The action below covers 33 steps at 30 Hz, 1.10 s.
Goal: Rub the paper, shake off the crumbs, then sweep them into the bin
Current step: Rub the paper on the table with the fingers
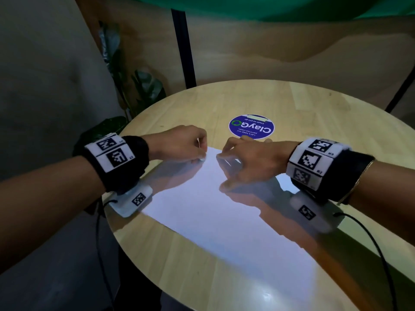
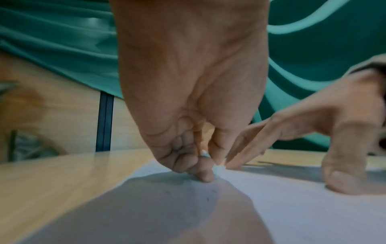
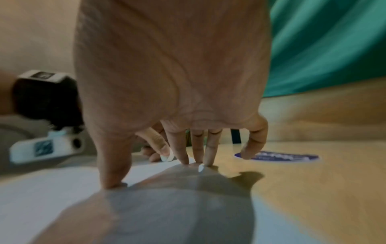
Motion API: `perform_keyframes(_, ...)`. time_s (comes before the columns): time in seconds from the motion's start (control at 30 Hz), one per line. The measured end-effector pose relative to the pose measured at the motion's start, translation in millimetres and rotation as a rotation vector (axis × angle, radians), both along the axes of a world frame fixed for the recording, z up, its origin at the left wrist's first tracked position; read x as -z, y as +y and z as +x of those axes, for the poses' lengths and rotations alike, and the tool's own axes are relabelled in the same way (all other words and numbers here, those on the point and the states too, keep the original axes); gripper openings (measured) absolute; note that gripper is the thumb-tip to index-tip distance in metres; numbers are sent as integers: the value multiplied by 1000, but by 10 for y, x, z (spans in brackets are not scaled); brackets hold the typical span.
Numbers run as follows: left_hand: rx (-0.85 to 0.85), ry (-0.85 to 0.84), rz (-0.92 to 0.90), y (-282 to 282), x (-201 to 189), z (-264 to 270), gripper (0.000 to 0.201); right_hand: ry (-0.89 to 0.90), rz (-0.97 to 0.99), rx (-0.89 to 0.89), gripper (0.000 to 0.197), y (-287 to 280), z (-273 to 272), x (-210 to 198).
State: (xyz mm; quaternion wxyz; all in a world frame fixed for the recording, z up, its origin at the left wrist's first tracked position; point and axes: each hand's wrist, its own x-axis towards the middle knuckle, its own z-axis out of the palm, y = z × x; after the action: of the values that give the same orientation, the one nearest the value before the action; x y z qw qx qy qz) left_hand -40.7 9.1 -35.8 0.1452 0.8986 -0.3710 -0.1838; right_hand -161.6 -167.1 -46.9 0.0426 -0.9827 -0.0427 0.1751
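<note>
Lying flat on the round wooden table (image 1: 224, 274), the white paper (image 1: 202, 205) stretched from the near edge toward a blue round sticker (image 1: 251, 126) at the middle. The left hand (image 1: 179, 142) was curled at the paper's far left corner, its fingertips pinching a small white eraser (image 2: 205, 155) down against the sheet. The right hand (image 1: 249, 158) was spread beside it, straight fingertips (image 3: 184, 158) and thumb pressing the paper's far edge flat. Faint dark specks (image 2: 207, 199) dotted the sheet near the left hand. Both wrists wore black bands with square markers.
</note>
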Motion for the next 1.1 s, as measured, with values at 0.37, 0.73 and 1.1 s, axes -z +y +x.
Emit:
perform_keyframes(0.37, 95, -17, 0, -50, 23, 18, 9, -76, -14, -101, 90, -101, 32, 224)
perform_keyframes(0.73, 221, 183, 102, -73, -54, -40, 10, -105, 82, -128, 83, -64, 40, 215)
perform_keyframes(1.1, 123, -34, 11, -30, -14, -57, 8, -137, 41, -105, 67, -88, -6, 114)
